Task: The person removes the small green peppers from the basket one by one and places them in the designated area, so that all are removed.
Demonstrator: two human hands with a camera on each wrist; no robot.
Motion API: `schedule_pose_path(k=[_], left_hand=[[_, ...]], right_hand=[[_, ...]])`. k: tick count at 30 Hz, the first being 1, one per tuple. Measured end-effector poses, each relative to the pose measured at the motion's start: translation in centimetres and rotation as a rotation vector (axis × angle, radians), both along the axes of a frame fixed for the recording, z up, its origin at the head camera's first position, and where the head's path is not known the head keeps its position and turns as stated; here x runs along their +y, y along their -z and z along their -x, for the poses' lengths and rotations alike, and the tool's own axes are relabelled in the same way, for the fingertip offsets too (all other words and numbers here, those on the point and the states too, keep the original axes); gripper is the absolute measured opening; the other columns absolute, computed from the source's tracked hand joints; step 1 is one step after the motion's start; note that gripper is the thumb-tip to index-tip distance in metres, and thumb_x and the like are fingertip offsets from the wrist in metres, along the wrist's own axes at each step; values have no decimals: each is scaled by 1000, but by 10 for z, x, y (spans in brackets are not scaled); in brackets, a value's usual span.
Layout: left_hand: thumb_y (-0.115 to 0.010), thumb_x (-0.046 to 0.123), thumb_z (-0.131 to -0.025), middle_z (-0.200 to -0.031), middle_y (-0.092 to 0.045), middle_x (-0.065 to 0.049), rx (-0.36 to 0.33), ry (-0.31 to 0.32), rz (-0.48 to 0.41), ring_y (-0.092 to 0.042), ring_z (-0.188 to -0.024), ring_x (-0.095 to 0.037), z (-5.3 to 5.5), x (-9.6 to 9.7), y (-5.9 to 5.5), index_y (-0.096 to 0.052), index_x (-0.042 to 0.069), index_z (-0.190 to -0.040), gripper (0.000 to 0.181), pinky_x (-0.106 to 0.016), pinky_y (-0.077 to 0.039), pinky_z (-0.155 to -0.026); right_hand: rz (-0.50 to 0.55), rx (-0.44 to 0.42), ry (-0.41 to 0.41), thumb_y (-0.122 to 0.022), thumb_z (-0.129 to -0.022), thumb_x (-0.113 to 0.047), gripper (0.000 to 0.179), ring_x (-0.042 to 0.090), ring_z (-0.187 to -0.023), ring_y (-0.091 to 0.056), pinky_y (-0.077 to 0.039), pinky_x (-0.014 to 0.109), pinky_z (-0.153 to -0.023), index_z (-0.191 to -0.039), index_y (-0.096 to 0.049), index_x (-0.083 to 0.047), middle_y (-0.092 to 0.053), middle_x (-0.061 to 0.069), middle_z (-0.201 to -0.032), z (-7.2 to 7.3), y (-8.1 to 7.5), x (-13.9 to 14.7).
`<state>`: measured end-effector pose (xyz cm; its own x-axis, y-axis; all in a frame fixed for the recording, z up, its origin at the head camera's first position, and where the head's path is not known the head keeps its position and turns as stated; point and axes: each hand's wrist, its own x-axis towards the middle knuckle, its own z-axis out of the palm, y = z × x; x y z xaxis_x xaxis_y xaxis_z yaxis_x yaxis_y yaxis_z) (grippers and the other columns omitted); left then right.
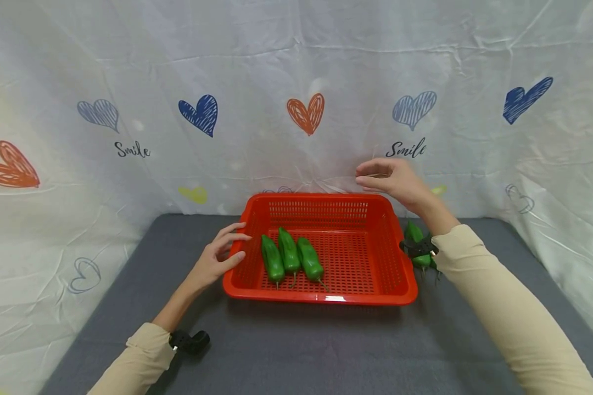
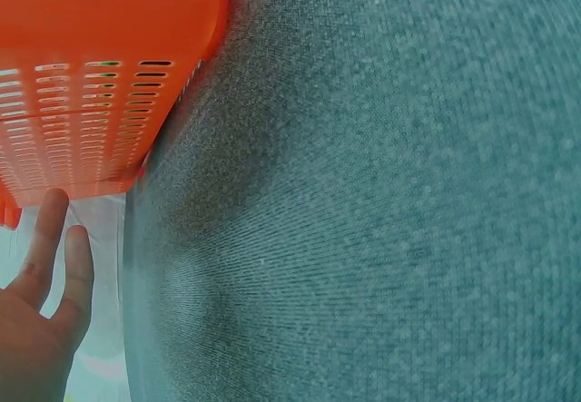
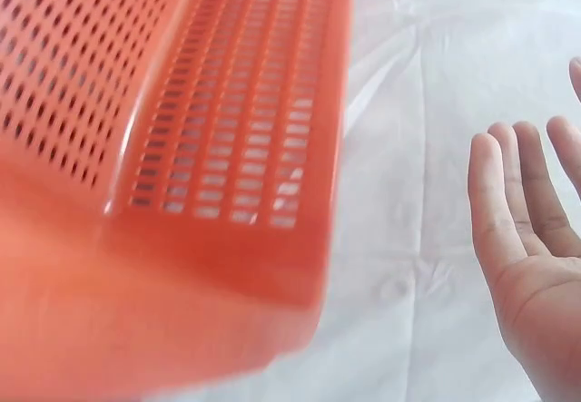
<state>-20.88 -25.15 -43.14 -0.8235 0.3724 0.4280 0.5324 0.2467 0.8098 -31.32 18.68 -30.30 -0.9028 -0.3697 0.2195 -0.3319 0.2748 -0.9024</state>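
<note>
A red plastic basket (image 1: pixel 321 298) with slotted walls sits on the dark grey cloth. Three green chili peppers (image 1: pixel 289 253) lie side by side in its left half, stems toward the front. At the basket's left rim is my left hand (image 1: pixel 219 255), fingers loosely spread; whether they touch the rim I cannot tell. My right hand (image 1: pixel 395 180) is raised above the back right corner, holding nothing, its fingers apart and slightly bent. In the right wrist view that hand (image 3: pixel 545 266) hangs beside the basket wall (image 3: pixel 281 266).
More green chili peppers (image 1: pixel 416 233) lie on the cloth just right of the basket, partly hidden by the right wrist and its black strap. A white curtain (image 1: pixel 257 71) printed with hearts hangs behind the table (image 1: pixel 296 351) and along its sides.
</note>
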Motion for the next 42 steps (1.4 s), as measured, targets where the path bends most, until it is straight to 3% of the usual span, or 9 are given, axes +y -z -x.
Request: schedule_pose_path(k=[8,15,22,30,37,42], left_hand=[[-63,-5,-97,-157,-34,-13,1,-3,9,-39,-137,-28,1,0,-1,-61,-1,-132,35,-34,-44,-99],[-64,-3,-97,-157,-35,-12,-4,-10,21,-42,-135,-27,0,0,-1,-61,-1,-132,35,-36,-45,-97],[-63,-4,-97,-158,-34,-12,-10,-4,18,-43,-134,-27,-1,1,-2,-61,0,-133,36,-35,-45,-97],[-63,-5,-96,-157,-35,-12,-2,-3,5,-43,-133,-26,0,0,-1,-62,0,-132,37,-33,-45,-97],[-63,-4,-96,-157,-35,-11,-13,0,6,-44,-133,-26,1,-1,0,-61,-2,-132,36,-31,-46,-96],[-64,-4,-96,-158,-34,-9,-25,-2,17,-44,-134,-23,1,-2,0,-61,0,-133,37,-31,-45,-97]], right_hand=[[36,0,-44,-77,-93,-10,37,27,-105,-66,-52,42,-90,-124,-67,8,-69,14,-117,3,-2,-29],[94,-23,-115,-77,-92,-7,36,40,-107,-64,-51,48,-92,-122,-66,10,-67,22,-120,4,0,-53],[81,-23,-134,-77,-92,-8,34,28,-102,-68,-51,44,-92,-121,-68,8,-69,17,-116,4,3,-68],[109,-66,-185,-74,-94,-5,35,43,-111,-62,-50,51,-94,-124,-65,11,-67,19,-118,6,13,-80],[150,-123,-204,-75,-93,-4,31,44,-114,-60,-49,52,-95,-122,-68,5,-65,18,-119,7,24,-89],[161,-146,-225,-74,-94,-5,36,48,-115,-57,-48,53,-96,-124,-64,11,-65,19,-119,9,31,-95]])
